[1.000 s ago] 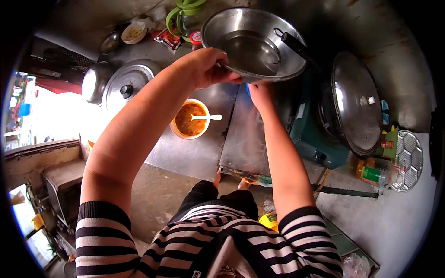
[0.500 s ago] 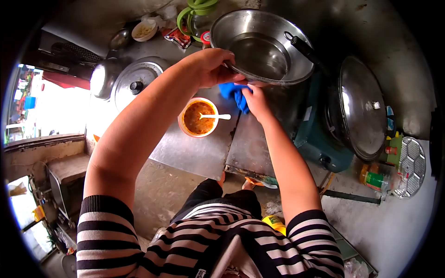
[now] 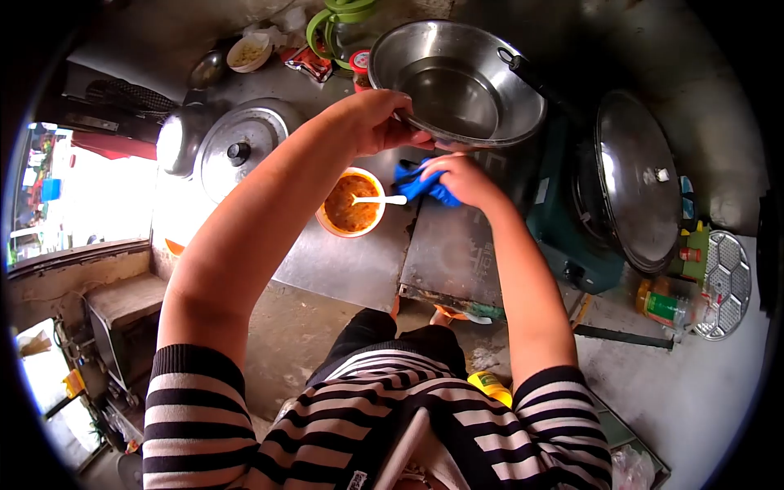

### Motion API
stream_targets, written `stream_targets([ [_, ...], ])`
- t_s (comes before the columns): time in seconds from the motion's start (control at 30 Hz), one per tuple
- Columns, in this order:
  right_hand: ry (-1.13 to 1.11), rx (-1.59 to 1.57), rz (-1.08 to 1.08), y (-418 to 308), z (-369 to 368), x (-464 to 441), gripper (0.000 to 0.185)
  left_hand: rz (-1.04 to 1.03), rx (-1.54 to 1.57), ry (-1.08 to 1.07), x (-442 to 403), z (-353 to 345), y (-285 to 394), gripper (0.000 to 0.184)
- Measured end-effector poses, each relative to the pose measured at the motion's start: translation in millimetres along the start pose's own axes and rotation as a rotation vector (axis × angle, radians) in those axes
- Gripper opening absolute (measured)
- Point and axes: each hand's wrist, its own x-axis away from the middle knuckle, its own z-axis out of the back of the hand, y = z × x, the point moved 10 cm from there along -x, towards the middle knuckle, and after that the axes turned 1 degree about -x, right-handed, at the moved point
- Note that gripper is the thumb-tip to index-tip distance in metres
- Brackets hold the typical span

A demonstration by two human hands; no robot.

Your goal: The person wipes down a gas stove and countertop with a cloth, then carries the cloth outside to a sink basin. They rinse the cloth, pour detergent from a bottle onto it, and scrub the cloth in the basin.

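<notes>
My left hand (image 3: 389,122) is closed on the near rim of a wide stainless steel basin (image 3: 514,98), which is tilted up off the counter. Below that rim, my right hand (image 3: 464,177) grips a crumpled blue cloth (image 3: 425,184) and presses it on the metal countertop (image 3: 453,237). Just left of the cloth stands a bowl of reddish-brown sauce (image 3: 347,214) with a white spoon (image 3: 380,199) resting in it.
On the right is a green gas stove (image 3: 572,237) carrying a pan with a large lid (image 3: 637,180). A lidded pot (image 3: 245,147) stands at left. Behind are a red-lidded jar (image 3: 360,69), a green-handled jug (image 3: 335,37) and a small bowl (image 3: 249,53).
My right hand has shifted right and slightly toward me with the blue cloth, its back now turned upward. My left hand still holds the basin's rim.
</notes>
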Motion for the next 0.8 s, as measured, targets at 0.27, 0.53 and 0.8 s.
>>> stream_targets([
  [0.27, 0.499, 0.758, -0.289, 26, 36, 78, 0.042, 0.002, 0.150, 0.043, -67, 1, -42, 0.032],
  [0.53, 0.136, 0.138, -0.292, -63, -75, 208, 0.027, 0.007, 0.273, 0.080, -111, 15, -77, 0.039],
  [0.8, 0.549, 0.485, -0.208, -68, 31, 174, 0.044, -0.022, 0.382, 0.222, -102, 15, -86, 0.055],
])
